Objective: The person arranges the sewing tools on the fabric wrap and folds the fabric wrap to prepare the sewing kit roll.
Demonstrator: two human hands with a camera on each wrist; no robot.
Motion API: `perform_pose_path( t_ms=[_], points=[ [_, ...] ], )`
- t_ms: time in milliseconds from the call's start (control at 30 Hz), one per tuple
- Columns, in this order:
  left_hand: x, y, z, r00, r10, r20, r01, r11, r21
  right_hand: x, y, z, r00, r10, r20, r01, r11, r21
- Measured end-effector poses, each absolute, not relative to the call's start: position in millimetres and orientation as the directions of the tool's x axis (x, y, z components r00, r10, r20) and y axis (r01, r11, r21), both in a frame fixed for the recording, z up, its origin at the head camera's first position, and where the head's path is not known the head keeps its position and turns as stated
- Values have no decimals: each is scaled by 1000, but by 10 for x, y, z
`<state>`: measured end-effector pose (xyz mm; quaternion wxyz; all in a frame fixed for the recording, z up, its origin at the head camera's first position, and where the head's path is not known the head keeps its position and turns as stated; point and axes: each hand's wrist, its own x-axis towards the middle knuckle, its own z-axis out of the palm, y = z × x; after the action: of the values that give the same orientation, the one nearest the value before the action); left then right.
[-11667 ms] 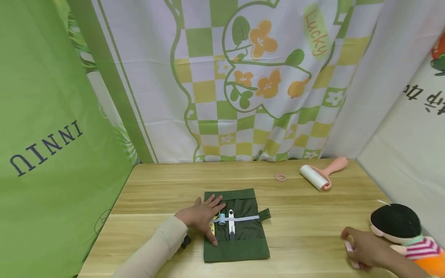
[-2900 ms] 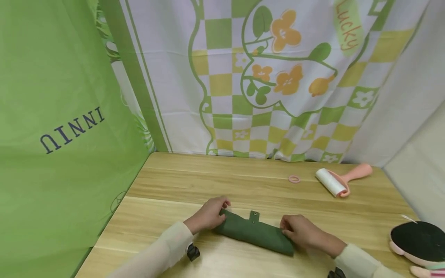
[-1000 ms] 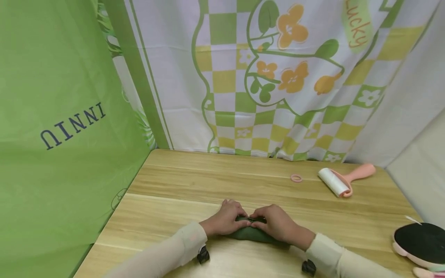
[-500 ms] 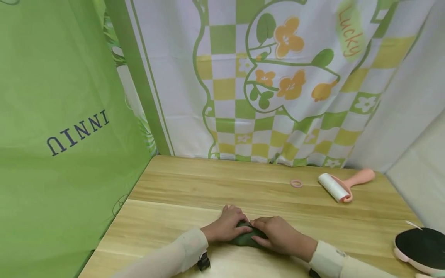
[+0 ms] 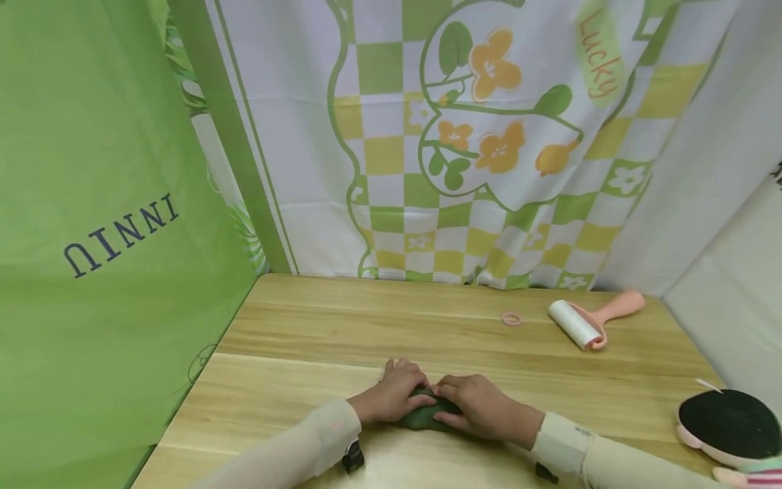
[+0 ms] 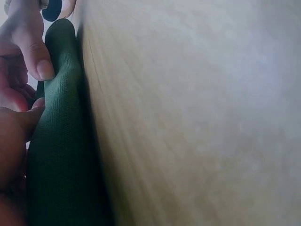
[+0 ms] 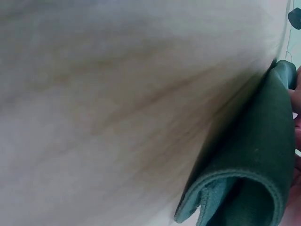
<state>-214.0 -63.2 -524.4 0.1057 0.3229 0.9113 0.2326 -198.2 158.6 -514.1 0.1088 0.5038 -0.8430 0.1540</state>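
A dark green fabric sewing kit roll lies folded into a long bundle on the wooden table. Both hands meet over its middle. My left hand grips the left part, thumb on the near side and fingers over the far side. Close against it, my right hand pinches the fabric, with its thumb lower on the near face. The fastening strap is hidden beneath the fingers. The left wrist view shows the thumbs pressing the roll. In the right wrist view, the layered open end of the roll is visible.
Toward the back right of the table lie a lint roller with a pink handle and a small pink ring. A black-haired doll is at the right edge. Curtains hang behind the table.
Earlier the roll lay unfolded, showing a thread spool and white thread snips; then it was folded, held at both ends. Both hands have since come together at its middle. The last half second shows little change.
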Motion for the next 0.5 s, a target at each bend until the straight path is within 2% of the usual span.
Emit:
perform_pose_path(
  t_ms=[267,500],
  points=[
    [-2114,-648,-5237,-772,635,-32,549,690,471,-1990,1576,-5212,-477,-793,378,-879,433,-199],
    [-2096,-627,-5213,-771,635,-37,553,698,454,-2018,1586,-5226,-445,-802,398,-895,415,-163]
  ],
)
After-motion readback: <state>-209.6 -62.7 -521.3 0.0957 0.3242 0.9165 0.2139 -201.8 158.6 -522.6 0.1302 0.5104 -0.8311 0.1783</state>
